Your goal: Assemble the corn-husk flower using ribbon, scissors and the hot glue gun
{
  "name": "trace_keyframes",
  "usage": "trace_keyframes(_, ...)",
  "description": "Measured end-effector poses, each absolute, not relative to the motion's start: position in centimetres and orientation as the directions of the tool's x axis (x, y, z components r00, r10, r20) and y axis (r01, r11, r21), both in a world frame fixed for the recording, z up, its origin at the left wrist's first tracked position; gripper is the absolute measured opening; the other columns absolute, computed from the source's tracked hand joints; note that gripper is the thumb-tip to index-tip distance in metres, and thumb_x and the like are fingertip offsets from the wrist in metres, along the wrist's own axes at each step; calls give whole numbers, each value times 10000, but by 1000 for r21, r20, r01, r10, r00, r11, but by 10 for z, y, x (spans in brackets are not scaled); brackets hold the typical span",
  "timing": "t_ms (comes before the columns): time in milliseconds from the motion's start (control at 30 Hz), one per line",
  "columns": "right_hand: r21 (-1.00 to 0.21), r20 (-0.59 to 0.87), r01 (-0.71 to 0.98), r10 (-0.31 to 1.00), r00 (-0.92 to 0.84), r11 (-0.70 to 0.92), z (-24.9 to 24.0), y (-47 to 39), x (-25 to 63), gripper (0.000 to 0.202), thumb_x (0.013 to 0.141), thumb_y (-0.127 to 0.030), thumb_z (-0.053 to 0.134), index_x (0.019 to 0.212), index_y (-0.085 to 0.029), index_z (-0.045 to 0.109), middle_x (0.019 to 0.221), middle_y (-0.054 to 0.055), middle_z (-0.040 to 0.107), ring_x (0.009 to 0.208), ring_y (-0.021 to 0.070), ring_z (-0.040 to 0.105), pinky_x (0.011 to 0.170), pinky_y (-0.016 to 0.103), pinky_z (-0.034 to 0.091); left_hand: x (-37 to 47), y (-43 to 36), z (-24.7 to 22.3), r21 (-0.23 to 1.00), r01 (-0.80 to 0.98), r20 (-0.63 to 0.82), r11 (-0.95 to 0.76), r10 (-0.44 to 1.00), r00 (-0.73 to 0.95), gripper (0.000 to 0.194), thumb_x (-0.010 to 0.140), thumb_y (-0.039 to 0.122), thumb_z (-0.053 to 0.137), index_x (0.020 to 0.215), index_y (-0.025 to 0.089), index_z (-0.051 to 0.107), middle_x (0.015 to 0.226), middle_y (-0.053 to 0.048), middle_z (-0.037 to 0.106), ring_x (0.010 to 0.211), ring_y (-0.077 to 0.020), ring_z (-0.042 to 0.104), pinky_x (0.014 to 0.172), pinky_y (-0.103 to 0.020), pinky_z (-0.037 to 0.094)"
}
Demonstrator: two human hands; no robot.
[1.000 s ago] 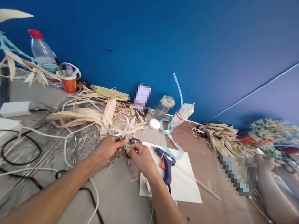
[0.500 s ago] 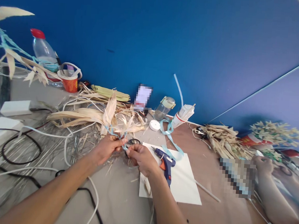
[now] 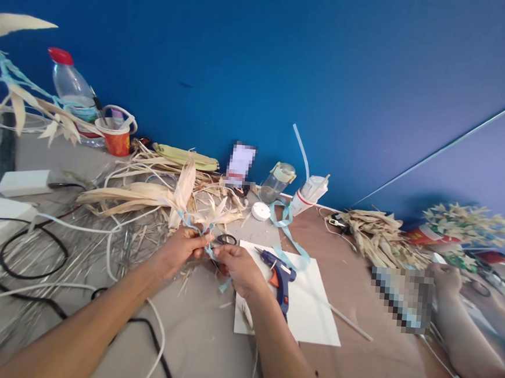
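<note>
My left hand (image 3: pixel 184 248) is closed on a corn husk flower (image 3: pixel 219 214), gripping the stem, which is wrapped in light blue ribbon (image 3: pixel 210 248). Close beside it, the fingers of my right hand (image 3: pixel 240 268) pinch the same ribbon, and a loose blue tail hangs below them. Pale pointed husk pieces spread out beyond the fingertips. Scissors with black handles (image 3: pixel 226 239) lie just behind my right hand, partly hidden. To the right, a blue glue gun (image 3: pixel 286 290) rests on a white sheet (image 3: pixel 316 316).
Dry corn husks (image 3: pixel 125 196) and thin wires lie left, among white and black cables. A red paper cup (image 3: pixel 118 142), a bottle (image 3: pixel 70 84), a glass jar (image 3: pixel 279 182) and a white cup (image 3: pixel 299 203) stand along the wall. Another person's arm (image 3: pixel 464 328) is at right.
My right hand has shifted slightly around the stem, and a blue ribbon tail now shows below it. My left hand keeps its hold, nearly still.
</note>
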State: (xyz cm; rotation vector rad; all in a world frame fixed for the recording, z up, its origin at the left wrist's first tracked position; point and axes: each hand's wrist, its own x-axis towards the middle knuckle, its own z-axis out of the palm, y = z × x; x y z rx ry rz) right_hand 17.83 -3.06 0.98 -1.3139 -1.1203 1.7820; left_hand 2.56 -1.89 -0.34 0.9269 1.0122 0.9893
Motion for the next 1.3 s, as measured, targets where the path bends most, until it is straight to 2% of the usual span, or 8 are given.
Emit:
trace_keyframes(133,-894,-400,-89,872,-284,-439,12,-34,177,220,541,-296,704,615,-166,542,478,-77,444,417,49,325,447,212,227,27,-20,-1,934,-195,-253,300,938,235,343,651,433,690,565,145,526,408,70,370,405,-55,313,450,-220,240)
trace_keyframes(333,-860,-407,-190,861,-304,-474,17,-38,176,241,500,-236,726,655,-165,557,508,-74,472,419,46,341,453,211,242,26,-21,0,936,-184,-252,301,936,248,346,666,443,674,561,151,521,417,63,379,413,-67,317,455,-231,246)
trace_keyframes(500,-878,-381,-180,875,-300,-444,22,-39,176,189,525,-253,699,637,-150,588,484,-64,469,426,50,332,448,216,222,25,-21,5,947,-151,-245,283,942,228,365,658,453,676,538,148,516,412,63,369,417,-64,309,458,-231,228)
trace_keyframes(667,-885,-397,-150,882,-253,-441,20,-40,172,221,572,-326,683,572,-162,534,431,-84,393,394,41,269,425,219,169,28,-22,7,930,-222,-243,294,942,231,335,622,426,711,602,135,545,471,52,427,415,-47,294,446,-222,196)
trace_keyframes(833,-871,-425,-127,857,-291,-475,19,-40,170,171,558,-271,662,595,-165,533,410,-103,353,367,36,233,404,217,135,29,-22,4,929,-240,-224,282,944,242,321,632,411,709,621,133,550,505,45,451,410,-36,291,439,-215,186)
trace_keyframes(1000,-880,-415,-107,858,-304,-463,18,-40,171,163,560,-256,667,587,-156,542,409,-93,390,356,34,266,396,217,150,29,-23,8,935,-226,-218,274,945,244,293,650,397,693,613,135,567,461,54,419,403,-44,284,434,-224,186)
trace_keyframes(1167,-877,-407,-125,857,-317,-463,15,-38,173,194,538,-257,715,611,-146,573,433,-86,429,351,28,283,394,213,167,30,-24,5,903,-321,-219,285,949,225,237,647,320,697,590,135,560,436,72,384,389,-36,269,425,-215,191)
trace_keyframes(1300,-872,-402,-136,847,-347,-470,13,-38,173,227,535,-279,746,608,-145,577,426,-84,427,353,29,293,392,212,176,32,-23,1,854,-436,-232,285,958,171,200,635,277,708,612,125,580,471,60,438,391,-25,280,409,-199,198)
